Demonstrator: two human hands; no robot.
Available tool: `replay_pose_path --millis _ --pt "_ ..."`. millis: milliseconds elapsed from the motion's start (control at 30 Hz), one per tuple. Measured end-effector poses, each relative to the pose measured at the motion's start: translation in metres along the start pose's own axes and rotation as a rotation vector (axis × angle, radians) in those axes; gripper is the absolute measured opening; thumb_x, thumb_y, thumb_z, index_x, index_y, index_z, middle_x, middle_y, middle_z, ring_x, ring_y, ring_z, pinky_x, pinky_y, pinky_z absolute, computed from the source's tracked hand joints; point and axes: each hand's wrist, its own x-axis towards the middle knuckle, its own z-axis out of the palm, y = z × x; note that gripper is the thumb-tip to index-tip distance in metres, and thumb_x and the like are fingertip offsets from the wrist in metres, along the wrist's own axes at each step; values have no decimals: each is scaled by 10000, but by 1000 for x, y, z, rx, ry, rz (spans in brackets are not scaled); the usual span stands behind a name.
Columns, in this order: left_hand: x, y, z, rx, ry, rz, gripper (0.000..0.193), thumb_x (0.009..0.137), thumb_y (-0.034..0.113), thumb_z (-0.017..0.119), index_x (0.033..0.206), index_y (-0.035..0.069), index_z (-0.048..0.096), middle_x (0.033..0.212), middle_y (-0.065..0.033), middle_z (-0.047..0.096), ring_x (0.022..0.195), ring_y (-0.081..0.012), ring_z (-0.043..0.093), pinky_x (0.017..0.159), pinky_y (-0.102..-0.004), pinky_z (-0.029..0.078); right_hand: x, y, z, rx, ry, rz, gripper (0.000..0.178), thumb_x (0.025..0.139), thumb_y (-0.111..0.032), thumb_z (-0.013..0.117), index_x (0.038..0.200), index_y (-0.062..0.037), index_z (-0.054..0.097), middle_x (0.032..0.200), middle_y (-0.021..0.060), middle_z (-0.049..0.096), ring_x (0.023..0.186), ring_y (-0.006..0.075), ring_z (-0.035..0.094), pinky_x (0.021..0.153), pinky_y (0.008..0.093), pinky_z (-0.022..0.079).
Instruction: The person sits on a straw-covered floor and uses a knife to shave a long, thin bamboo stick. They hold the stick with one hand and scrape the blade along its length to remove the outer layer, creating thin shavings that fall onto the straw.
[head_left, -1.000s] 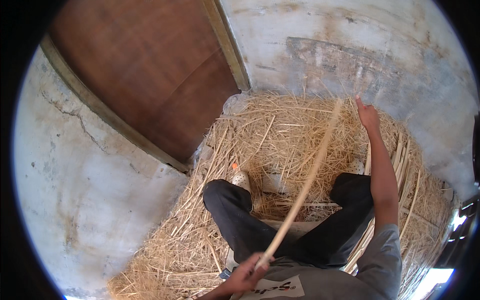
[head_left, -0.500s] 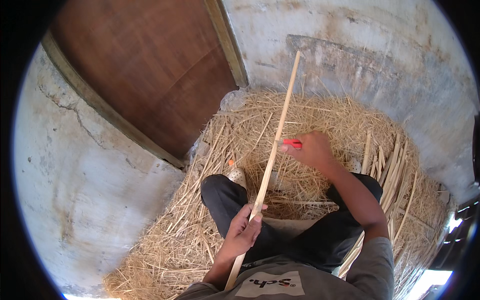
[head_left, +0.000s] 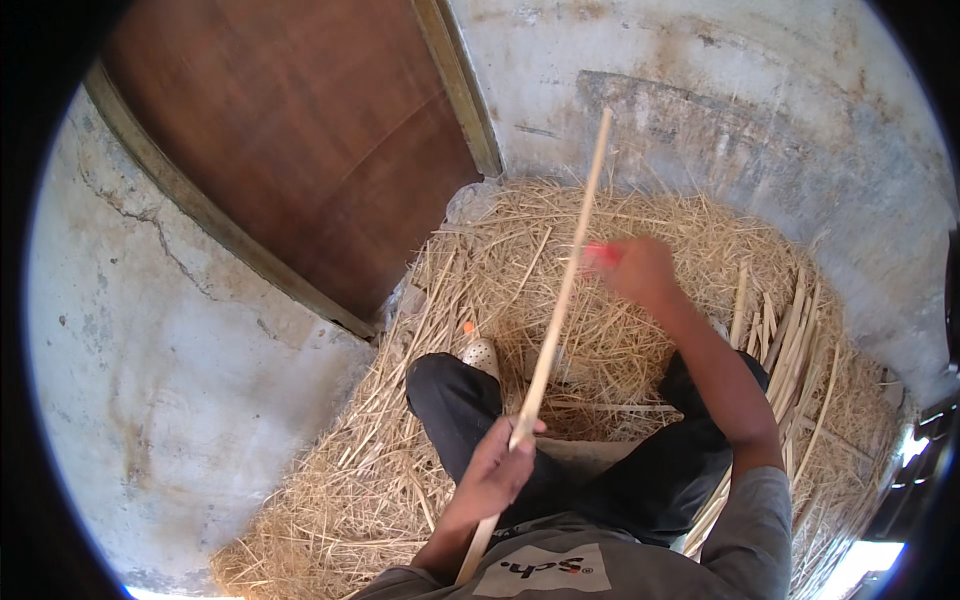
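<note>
A long, pale split bamboo strip (head_left: 563,318) slants up and away from my lap, its far tip in front of the wall. My left hand (head_left: 496,470) is closed around its lower part, with the near end passing beside my body. In my right hand (head_left: 643,272), closed and slightly smeared by motion, is a red-handled knife (head_left: 603,254). The knife is by the strip's upper half; the blur hides its blade and whether it touches the strip.
Straw-like shavings (head_left: 630,220) cover the floor around my feet. A bundle of split strips (head_left: 790,320) lies to the right. A brown door (head_left: 300,130) is at the back left, between weathered walls (head_left: 760,130). A small orange object (head_left: 469,327) lies near my left shoe (head_left: 481,356).
My right hand with the knife has moved farther up along the strip. My left hand and the strip have shifted slightly to the right.
</note>
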Motion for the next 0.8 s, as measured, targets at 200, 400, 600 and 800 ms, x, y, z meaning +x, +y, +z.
replay_pose_path --millis 200,400,600,800 --pt "-21 -24 -1 -108 -129 12 254 1022 192 413 1227 44 436 606 48 359 456 -30 309 428 -186 260 33 39 -39 55 -334 286 676 846 -752 392 894 -170 732 597 35 585 487 199 536 489 353 462" --pt "-1 -19 -8 -152 -89 88 262 1029 216 389 1198 21 432 590 43 359 435 -39 306 398 -190 260 -45 -31 -28 0 -213 -281 576 774 -669 605 706 -108 715 515 52 554 474 209 546 505 376 456" --pt "-20 -24 6 -115 -197 32 246 1023 192 410 1205 27 412 618 44 361 448 -31 308 403 -183 259 27 61 -33 61 -171 372 740 872 -725 391 583 -81 613 447 5 465 422 154 471 397 327 387" --pt "-22 -21 -3 -41 -84 28 254 1002 181 471 1206 33 439 697 43 404 561 -19 354 510 -173 310 -29 -3 -28 142 -134 -77 784 849 -755 394 512 -62 537 436 22 436 410 185 468 420 366 402"
